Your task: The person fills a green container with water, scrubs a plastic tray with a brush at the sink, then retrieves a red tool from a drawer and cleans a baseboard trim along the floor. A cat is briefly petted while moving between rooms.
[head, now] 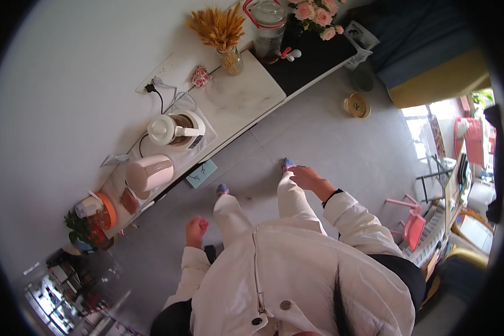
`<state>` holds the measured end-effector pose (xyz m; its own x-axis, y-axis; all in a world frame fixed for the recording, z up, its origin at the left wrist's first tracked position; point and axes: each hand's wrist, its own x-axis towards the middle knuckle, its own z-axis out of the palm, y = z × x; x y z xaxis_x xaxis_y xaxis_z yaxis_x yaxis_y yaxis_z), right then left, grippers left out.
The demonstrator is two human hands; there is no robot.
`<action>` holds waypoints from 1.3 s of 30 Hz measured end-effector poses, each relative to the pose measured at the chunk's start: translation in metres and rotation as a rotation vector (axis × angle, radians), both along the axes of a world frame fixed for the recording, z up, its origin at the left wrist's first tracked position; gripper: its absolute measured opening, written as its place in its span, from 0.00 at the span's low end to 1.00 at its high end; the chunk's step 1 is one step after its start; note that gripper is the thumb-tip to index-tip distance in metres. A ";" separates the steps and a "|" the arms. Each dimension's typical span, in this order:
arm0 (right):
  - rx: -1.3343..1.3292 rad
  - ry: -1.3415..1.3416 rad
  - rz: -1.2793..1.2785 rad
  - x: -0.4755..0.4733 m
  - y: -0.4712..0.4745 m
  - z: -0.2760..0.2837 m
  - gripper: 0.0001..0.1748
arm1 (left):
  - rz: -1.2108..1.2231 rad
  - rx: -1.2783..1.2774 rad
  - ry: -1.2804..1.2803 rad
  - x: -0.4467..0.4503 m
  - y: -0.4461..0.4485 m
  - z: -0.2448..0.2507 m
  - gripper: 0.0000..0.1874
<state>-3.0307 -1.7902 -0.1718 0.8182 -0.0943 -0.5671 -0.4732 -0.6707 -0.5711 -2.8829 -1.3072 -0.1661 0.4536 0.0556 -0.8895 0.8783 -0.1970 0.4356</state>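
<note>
Both arms hang beside my body in white sleeves as I stand on the floor. My left hand (196, 231) has curled fingers and is slightly blurred; nothing shows in it, but its palm is hidden. Above my right thigh, my right hand (310, 178) is loosely bent and holds nothing visible. Before me, on the left, runs a long low cabinet with a marble-look top (245, 90). It bears a white electric kettle with a glass body (178, 129) and a pink appliance (150, 173). Neither hand touches the cabinet or anything on it.
Dried wheat stalks (231, 61) in a glass jar, a lidded glass container (269, 40) and pink roses (315, 16) stand farther along the cabinet. On the floor are a yellow bowl (357, 105) and a light-blue flat object (201, 173). A pink chair (413, 229) stands right.
</note>
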 end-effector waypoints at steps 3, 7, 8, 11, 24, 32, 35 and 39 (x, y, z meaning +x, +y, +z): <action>-0.070 0.235 0.181 0.004 -0.047 -0.001 0.22 | 0.098 0.079 -0.004 -0.050 -0.036 0.013 0.12; -0.114 0.341 0.357 0.023 -0.083 -0.016 0.25 | 0.089 -0.022 -0.046 -0.088 -0.091 0.030 0.16; -0.098 0.322 0.372 0.029 -0.086 -0.022 0.24 | 0.121 -0.034 -0.028 -0.099 -0.104 0.033 0.15; -0.078 0.237 0.425 0.047 -0.092 -0.039 0.23 | 0.172 -0.102 -0.013 -0.128 -0.134 0.030 0.15; -0.151 0.198 0.508 0.046 -0.083 -0.063 0.19 | 0.213 -0.249 0.071 -0.208 -0.198 -0.094 0.15; -0.371 -0.106 0.732 0.116 -0.097 -0.208 0.36 | 0.727 -0.650 0.263 -0.268 -0.267 -0.190 0.17; -0.480 -0.173 0.635 0.159 -0.090 -0.254 0.41 | 0.907 -0.763 0.267 -0.290 -0.299 -0.226 0.18; -0.544 -0.348 0.479 0.195 -0.083 -0.284 0.45 | 1.002 -0.875 0.307 -0.307 -0.332 -0.247 0.18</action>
